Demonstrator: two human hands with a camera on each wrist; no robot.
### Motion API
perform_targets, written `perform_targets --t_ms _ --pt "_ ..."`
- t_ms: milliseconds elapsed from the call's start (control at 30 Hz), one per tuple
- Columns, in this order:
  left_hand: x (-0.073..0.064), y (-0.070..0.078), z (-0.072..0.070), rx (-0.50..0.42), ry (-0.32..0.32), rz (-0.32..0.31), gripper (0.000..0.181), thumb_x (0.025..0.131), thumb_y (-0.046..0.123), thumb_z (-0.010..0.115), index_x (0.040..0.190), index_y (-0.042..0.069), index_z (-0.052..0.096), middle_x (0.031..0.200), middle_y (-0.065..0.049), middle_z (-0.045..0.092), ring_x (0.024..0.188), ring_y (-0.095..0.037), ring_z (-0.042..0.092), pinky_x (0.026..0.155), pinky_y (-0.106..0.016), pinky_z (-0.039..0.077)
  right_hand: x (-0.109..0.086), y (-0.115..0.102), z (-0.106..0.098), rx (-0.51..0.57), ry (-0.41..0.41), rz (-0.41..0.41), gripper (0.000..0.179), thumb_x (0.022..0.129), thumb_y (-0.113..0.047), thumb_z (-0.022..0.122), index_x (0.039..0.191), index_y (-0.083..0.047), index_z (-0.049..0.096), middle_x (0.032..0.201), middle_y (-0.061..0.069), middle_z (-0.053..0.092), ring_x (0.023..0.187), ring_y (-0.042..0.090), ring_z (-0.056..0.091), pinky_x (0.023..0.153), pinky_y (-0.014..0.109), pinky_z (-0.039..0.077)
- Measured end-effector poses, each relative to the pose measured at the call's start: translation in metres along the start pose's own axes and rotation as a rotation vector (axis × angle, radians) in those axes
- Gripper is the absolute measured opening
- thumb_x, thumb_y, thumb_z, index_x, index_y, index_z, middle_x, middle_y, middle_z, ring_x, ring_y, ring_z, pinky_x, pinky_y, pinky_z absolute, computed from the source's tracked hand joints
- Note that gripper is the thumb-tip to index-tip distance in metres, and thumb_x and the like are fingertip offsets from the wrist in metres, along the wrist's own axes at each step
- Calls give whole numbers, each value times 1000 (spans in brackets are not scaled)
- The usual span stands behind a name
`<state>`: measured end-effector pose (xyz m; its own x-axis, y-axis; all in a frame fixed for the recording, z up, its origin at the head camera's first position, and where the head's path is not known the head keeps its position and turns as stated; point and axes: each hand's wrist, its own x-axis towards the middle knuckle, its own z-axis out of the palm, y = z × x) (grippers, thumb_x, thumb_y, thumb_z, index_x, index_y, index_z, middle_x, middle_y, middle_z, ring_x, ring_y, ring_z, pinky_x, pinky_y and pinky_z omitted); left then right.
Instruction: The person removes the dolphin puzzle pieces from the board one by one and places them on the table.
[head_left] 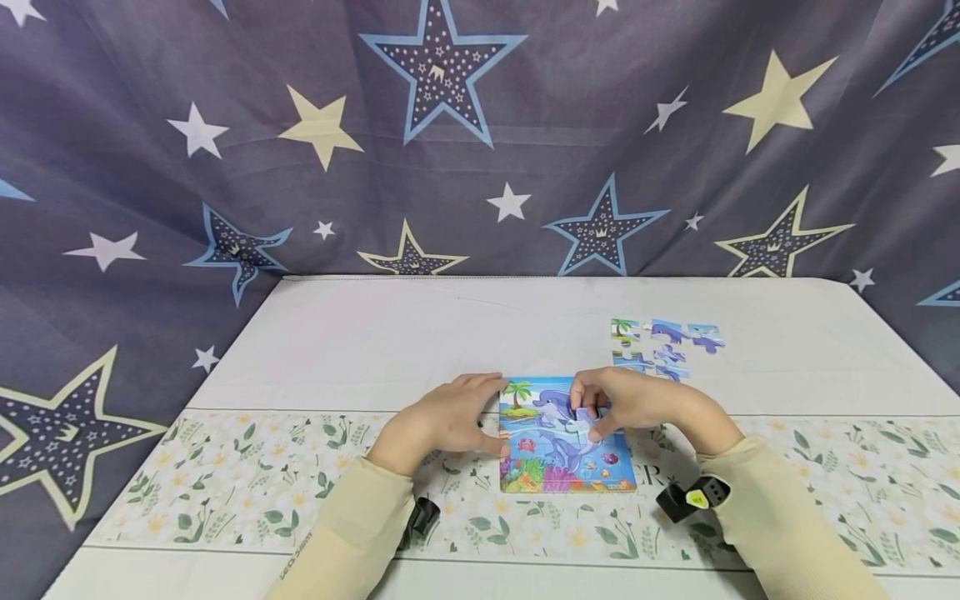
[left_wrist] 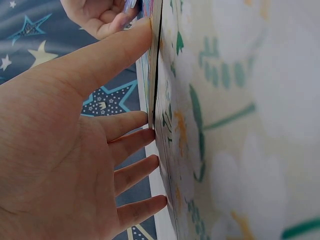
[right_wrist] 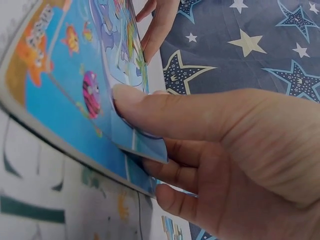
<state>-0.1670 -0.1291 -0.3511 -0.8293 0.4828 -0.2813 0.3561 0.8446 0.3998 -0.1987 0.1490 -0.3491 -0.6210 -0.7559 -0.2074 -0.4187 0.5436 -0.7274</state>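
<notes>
A square dolphin jigsaw puzzle (head_left: 547,479) lies on the table, showing dolphins, a palm island and bright coral. My left hand (head_left: 452,414) rests along its left side. In the left wrist view, the thumb (left_wrist: 117,52) touches the board's edge and the other fingers stretch out spread. Over the upper right part of the puzzle, my right hand (head_left: 626,396) pinches a puzzle piece (right_wrist: 150,145) between thumb and fingers. The piece is tilted, one corner raised off the board in the right wrist view. Fingers partly hide that area from the head view.
Several loose puzzle pieces (head_left: 670,354) lie beyond the puzzle to the right. A floral strip (head_left: 262,492) crosses the white table cover (head_left: 420,333). Behind the table hangs a dark star-patterned curtain (head_left: 465,175).
</notes>
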Motion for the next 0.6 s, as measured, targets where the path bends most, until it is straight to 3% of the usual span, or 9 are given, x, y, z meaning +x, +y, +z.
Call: perform_targets --t_ms 200,400,600 --pt "0 1 0 0 -2 0 92 84 45 77 156 12 31 162 -4 26 148 -26 22 119 -49 22 -1 -1 1 -2 -2 8 29 84 -2 77 106 -5 58 79 2 55 70 15 47 60 28 40" --pt "1 0 1 4 -4 0 92 84 46 77 156 12 31 162 -4 26 148 -26 21 119 -49 22 -2 -4 0 -47 -7 85 29 84 -7 79 109 -4 64 89 -1 62 80 14 54 66 29 47" --pt "1 -1 1 5 -2 -3 92 84 47 77 156 13 31 162 -4 26 148 -25 21 119 -49 22 -4 -8 -2 -57 -13 93 25 85 -7 78 106 -5 66 94 -1 64 84 13 58 67 29 49"
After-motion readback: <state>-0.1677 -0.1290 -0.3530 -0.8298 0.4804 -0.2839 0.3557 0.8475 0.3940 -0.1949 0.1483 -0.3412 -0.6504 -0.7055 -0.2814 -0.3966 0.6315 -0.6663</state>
